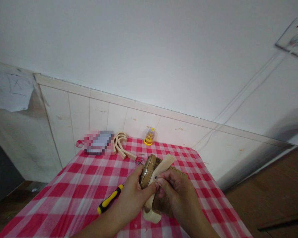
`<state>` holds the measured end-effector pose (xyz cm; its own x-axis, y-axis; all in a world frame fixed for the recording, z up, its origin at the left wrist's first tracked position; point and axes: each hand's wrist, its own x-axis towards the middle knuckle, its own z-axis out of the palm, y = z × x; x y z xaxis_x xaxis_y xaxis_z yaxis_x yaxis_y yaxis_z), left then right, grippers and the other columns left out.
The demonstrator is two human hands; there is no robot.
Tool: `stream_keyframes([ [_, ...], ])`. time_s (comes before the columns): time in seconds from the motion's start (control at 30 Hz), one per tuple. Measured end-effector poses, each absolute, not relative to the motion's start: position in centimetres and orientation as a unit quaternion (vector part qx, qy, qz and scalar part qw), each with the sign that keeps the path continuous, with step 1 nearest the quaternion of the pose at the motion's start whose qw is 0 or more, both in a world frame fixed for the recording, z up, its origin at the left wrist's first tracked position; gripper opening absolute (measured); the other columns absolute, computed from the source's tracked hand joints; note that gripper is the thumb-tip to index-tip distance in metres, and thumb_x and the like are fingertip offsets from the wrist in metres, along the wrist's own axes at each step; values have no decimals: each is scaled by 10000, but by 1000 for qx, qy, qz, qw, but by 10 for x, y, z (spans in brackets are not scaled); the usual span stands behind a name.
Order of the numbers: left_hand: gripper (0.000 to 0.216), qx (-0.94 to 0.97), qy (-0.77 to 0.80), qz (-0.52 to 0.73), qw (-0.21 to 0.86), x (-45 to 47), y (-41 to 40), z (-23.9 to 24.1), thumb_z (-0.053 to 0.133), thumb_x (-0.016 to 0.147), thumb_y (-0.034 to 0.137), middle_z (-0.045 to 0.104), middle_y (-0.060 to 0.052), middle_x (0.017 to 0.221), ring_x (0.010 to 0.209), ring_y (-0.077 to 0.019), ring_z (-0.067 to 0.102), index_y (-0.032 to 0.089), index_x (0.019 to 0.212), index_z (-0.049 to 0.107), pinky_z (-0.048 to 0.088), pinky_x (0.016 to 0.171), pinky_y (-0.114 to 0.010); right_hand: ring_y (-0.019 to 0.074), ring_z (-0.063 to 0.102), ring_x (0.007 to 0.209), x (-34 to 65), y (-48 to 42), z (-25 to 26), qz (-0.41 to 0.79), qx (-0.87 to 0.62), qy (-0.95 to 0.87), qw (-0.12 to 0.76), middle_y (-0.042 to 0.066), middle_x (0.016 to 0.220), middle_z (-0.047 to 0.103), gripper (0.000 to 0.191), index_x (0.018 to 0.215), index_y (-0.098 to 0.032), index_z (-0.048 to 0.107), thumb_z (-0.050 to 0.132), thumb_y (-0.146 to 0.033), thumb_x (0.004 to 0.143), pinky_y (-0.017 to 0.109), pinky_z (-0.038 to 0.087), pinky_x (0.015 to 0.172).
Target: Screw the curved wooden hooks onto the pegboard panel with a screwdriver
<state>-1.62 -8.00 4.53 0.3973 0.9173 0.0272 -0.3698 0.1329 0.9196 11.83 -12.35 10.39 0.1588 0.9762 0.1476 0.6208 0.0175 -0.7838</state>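
Observation:
Both my hands hold a brown, tape-wrapped round block (149,170) with a pale curved wooden piece (161,167) laid against it, above the red-and-white checked tablecloth (76,185). My left hand (132,195) wraps round the block's left side, thumb pressing on the wooden piece. My right hand (173,193) is closed, its fingertips pinching something tiny at the wooden piece; I cannot make it out. The wooden piece's lower end (151,216) sticks out beneath my hands.
A yellow-and-black screwdriver (109,199) lies on the cloth left of my hands. At the table's far edge are several curved wooden pieces (121,145), a blurred pink-and-grey object (99,142), a small yellow-based container (149,136) and small metal bits (139,161). A white panelled wall stands behind.

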Motion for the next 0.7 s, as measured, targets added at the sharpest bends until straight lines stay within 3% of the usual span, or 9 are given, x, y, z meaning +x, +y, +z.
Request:
stream_keyframes([
  [0.23,471,437,287,464,715,-14,-79,40,830,701,315,708,-12,825,723,-171,645,166,1088,606,504,670,-266,179,659,594,113,-118,109,267,-677,-584,360,3,609,667,155,733,-207,650,566,-192,863,279,501,614],
  [0.4,399,403,308,415,755,-14,-74,44,813,649,308,702,-13,735,643,-169,643,137,964,639,486,619,-273,157,646,560,117,-104,110,318,-687,-571,318,-6,623,670,155,759,-192,643,551,-147,875,249,466,544],
  [0.6,233,397,380,337,765,-19,-74,56,736,612,265,693,-27,649,559,-148,602,114,784,692,418,531,-251,172,646,685,123,-93,113,187,-673,-668,257,57,729,737,203,686,-165,684,568,-57,813,263,363,581],
  [0.7,199,396,381,309,776,-25,-70,53,744,598,255,666,-8,596,508,-133,573,121,733,687,413,515,-249,175,659,698,118,-93,109,197,-664,-676,251,69,749,757,217,711,-161,723,569,-45,811,260,381,604],
])
